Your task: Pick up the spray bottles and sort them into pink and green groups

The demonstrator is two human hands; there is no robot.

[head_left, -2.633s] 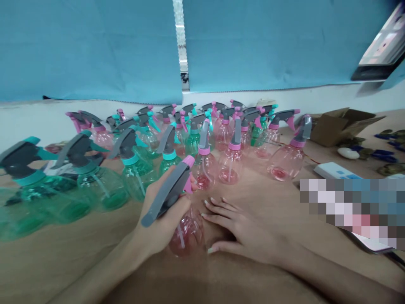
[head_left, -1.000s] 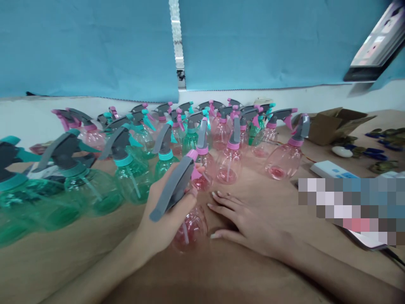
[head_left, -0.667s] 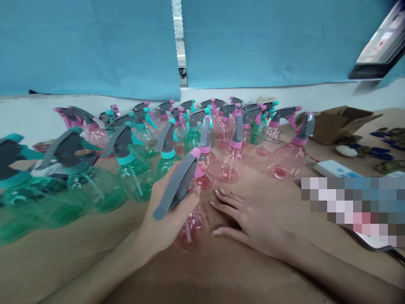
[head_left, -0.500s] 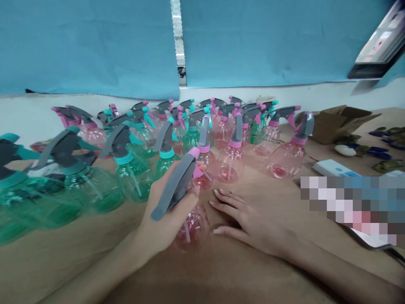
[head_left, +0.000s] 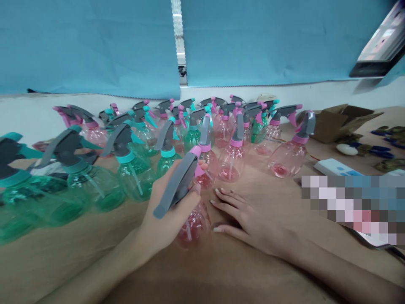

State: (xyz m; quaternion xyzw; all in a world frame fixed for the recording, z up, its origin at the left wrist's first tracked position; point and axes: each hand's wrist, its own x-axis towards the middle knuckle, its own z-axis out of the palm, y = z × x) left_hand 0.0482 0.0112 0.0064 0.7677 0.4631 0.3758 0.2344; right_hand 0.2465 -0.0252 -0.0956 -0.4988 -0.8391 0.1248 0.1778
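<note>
My left hand (head_left: pixel 164 213) is wrapped round the neck of a pink spray bottle (head_left: pixel 193 221) with a grey trigger head (head_left: pixel 176 183) and a pink nozzle. The bottle stands on the brown table (head_left: pixel 221 274) right in front of me. My right hand (head_left: pixel 249 219) lies flat on the table just right of that bottle, fingers spread and holding nothing. Behind both hands stand several pink spray bottles (head_left: pixel 286 156) and several green spray bottles (head_left: pixel 134 175) with teal collars.
A cardboard box (head_left: pixel 335 122) sits at the right back, with a white remote-like device (head_left: pixel 335 166) and small dark blue and green pieces (head_left: pixel 387 147) near it. A blue curtain (head_left: pixel 95 46) hangs behind the table. A dark screen (head_left: pixel 379 46) shows at the top right.
Almost nothing has changed. My left hand still grips the pink bottle and my right hand still rests flat; only the view has shifted slightly.
</note>
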